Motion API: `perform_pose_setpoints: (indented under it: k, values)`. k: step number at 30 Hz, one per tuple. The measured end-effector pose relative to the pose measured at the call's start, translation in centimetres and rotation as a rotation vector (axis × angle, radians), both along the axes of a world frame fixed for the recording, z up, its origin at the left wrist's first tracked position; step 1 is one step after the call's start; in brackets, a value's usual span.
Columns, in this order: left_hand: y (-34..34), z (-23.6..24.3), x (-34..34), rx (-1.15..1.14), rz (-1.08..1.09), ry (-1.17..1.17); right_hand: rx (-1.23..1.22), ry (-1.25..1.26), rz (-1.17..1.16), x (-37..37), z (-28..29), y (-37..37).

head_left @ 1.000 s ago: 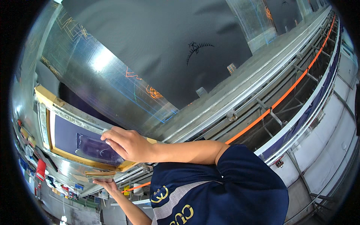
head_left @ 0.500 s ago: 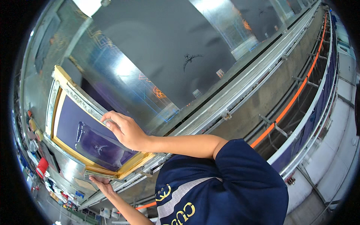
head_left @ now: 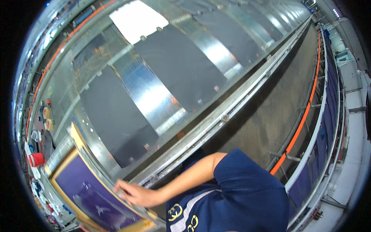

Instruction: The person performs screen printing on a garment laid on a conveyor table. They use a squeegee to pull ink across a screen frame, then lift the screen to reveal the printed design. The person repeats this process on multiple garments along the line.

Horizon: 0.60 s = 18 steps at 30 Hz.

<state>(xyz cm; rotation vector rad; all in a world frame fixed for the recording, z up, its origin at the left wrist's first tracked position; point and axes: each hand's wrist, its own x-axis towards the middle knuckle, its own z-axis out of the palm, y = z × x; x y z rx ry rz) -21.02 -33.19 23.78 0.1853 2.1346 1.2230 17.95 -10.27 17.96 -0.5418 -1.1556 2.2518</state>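
A screen-printing frame (head_left: 80,142) with yellow-taped edges and purple mesh tilts over the table's near side at the lower left. Dark wet-looking ink and a small pale motif show on its mesh. My right hand (head_left: 137,194) is closed on the frame's right-hand rail, fingers curled over it. Only a sliver of my left hand (head_left: 82,227) shows at the lower border, against the frame's near-left edge; most of it is out of view. Beside the frame lies a dark grey fabric panel (head_left: 116,116) with a faint mark on it, flat on the long metal table (head_left: 148,94).
Further grey panels (head_left: 181,65) lie along the table, and a white sheet (head_left: 138,21) is at the far side. A metal rail (head_left: 208,131) runs along the table's near edge. Right of the walkway is a rack with an orange strip (head_left: 299,139). A red container (head_left: 36,159) stands far left.
The view has shifted, showing more of the table and panels. The frame and both hands now sit lower in the picture, my left hand almost out of it. My right hand still grips the frame.
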Motion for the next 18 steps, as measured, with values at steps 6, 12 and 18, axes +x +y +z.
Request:
perform_pose_setpoints:
  k: [6,12,18]
  values:
    - [-11.0,-2.0,0.8,0.043,0.090,0.010,0.306,0.066,0.353,0.1,1.1,-12.1]
    - [-26.7,-3.4,-4.3,0.111,0.171,0.013,0.396,0.070,0.543,-7.8,1.0,-26.4]
    - [-43.8,-1.1,-9.8,0.161,0.337,0.061,0.713,0.164,0.719,-17.0,3.1,-33.5]
